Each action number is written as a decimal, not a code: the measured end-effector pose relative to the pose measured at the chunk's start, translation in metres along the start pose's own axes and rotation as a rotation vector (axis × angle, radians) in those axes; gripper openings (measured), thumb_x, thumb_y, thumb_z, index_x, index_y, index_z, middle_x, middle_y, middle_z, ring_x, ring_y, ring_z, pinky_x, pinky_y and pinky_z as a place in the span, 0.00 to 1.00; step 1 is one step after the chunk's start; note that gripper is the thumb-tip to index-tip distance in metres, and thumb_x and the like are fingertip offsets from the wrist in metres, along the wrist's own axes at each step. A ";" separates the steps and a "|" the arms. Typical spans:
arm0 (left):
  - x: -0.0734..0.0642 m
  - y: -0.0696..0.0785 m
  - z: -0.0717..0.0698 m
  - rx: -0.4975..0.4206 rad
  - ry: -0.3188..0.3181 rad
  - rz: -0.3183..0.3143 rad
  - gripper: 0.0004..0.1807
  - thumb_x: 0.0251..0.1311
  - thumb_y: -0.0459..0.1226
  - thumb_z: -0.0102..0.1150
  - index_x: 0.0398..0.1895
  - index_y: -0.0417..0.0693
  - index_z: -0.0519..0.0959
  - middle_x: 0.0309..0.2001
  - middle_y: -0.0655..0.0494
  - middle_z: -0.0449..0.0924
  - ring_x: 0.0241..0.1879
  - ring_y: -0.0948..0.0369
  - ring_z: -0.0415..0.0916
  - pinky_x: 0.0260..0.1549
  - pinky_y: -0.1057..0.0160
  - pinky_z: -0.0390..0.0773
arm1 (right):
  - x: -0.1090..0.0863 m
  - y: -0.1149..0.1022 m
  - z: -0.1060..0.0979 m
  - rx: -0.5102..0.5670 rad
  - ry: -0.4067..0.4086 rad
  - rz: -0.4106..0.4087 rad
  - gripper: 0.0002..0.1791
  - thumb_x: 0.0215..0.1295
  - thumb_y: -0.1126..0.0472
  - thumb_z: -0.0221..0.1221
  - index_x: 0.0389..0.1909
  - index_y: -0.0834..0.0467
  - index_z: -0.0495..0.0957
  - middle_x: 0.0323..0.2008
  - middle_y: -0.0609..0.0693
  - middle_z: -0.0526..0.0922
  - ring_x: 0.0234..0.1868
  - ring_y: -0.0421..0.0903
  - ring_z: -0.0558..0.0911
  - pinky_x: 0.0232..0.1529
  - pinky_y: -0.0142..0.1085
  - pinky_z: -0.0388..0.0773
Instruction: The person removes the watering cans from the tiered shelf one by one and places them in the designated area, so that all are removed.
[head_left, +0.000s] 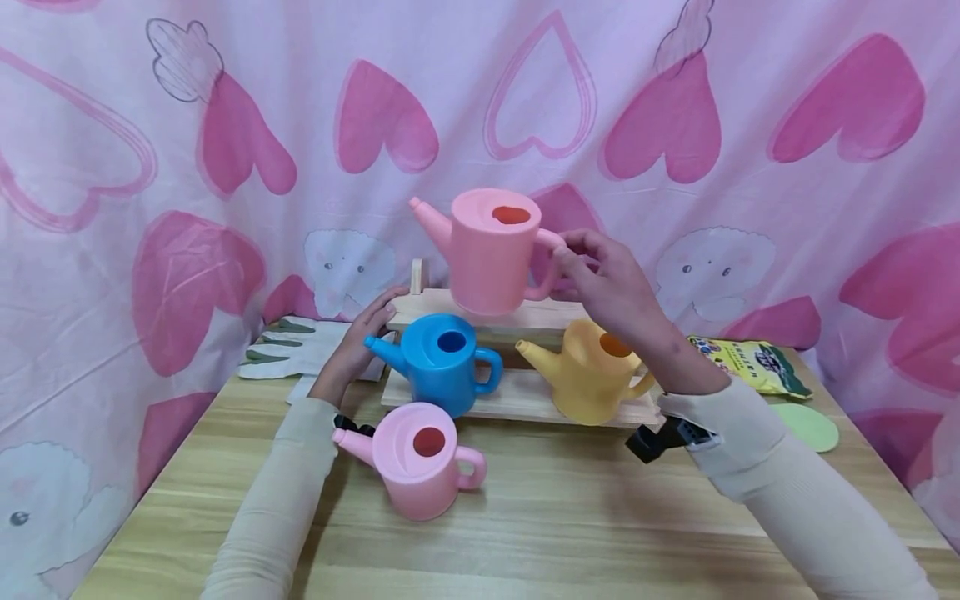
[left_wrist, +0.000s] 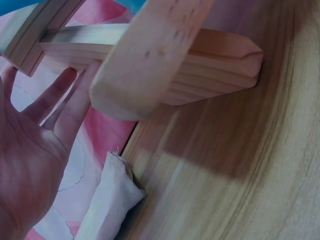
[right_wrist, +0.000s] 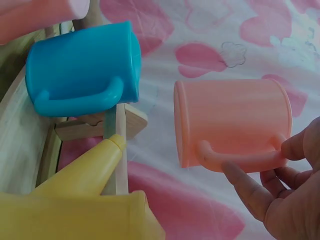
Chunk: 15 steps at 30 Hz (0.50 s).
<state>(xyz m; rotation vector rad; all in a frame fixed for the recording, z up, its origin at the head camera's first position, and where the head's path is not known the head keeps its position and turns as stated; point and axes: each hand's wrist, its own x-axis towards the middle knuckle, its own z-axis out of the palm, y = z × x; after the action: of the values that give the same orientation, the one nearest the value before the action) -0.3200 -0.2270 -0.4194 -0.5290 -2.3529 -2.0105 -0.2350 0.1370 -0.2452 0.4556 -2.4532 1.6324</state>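
Observation:
My right hand [head_left: 615,292] pinches the handle of a pink watering can [head_left: 487,262], which is upright at the upper board of a two-tier wooden shelf [head_left: 411,310]. In the right wrist view, thumb and fingers meet at that handle, and the can [right_wrist: 232,120] has the curtain behind it. At the shelf's left end, my left hand [head_left: 356,346] touches the upper board with fingers extended; its palm [left_wrist: 30,160] faces the left wrist camera. Blue [head_left: 442,375] and yellow [head_left: 581,379] watering cans stand at the lower board. In front is another pink watering can [head_left: 412,479].
White gloves with green fingertips [head_left: 281,350] lie on the wooden table [head_left: 555,517] left of the shelf. To its right are a yellow printed packet [head_left: 757,367] and a pale green disc [head_left: 810,425]. A pink heart-patterned curtain [head_left: 465,50] hangs close behind.

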 end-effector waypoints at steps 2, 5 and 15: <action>0.000 0.000 -0.001 0.003 0.003 0.001 0.31 0.80 0.54 0.40 0.80 0.54 0.61 0.77 0.51 0.59 0.74 0.46 0.58 0.70 0.36 0.56 | -0.006 0.000 -0.005 -0.005 -0.004 0.008 0.22 0.79 0.48 0.55 0.62 0.59 0.76 0.45 0.59 0.80 0.45 0.52 0.86 0.46 0.39 0.85; 0.000 0.001 -0.001 0.008 -0.002 0.000 0.30 0.81 0.54 0.40 0.80 0.54 0.61 0.77 0.50 0.59 0.74 0.45 0.58 0.70 0.36 0.56 | -0.016 0.001 -0.011 -0.012 -0.011 0.014 0.23 0.78 0.46 0.55 0.62 0.59 0.75 0.44 0.59 0.81 0.47 0.51 0.86 0.47 0.43 0.85; 0.001 0.001 0.000 -0.001 0.006 -0.002 0.31 0.81 0.53 0.41 0.80 0.52 0.61 0.78 0.49 0.59 0.75 0.44 0.57 0.71 0.35 0.54 | -0.052 0.008 -0.024 -0.039 -0.054 0.004 0.25 0.77 0.43 0.56 0.63 0.55 0.76 0.47 0.55 0.83 0.52 0.50 0.83 0.46 0.48 0.84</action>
<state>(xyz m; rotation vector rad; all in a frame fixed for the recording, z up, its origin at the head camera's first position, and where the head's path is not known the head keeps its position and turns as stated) -0.3206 -0.2268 -0.4182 -0.5199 -2.3509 -2.0110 -0.1893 0.1702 -0.2579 0.4959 -2.5217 1.5906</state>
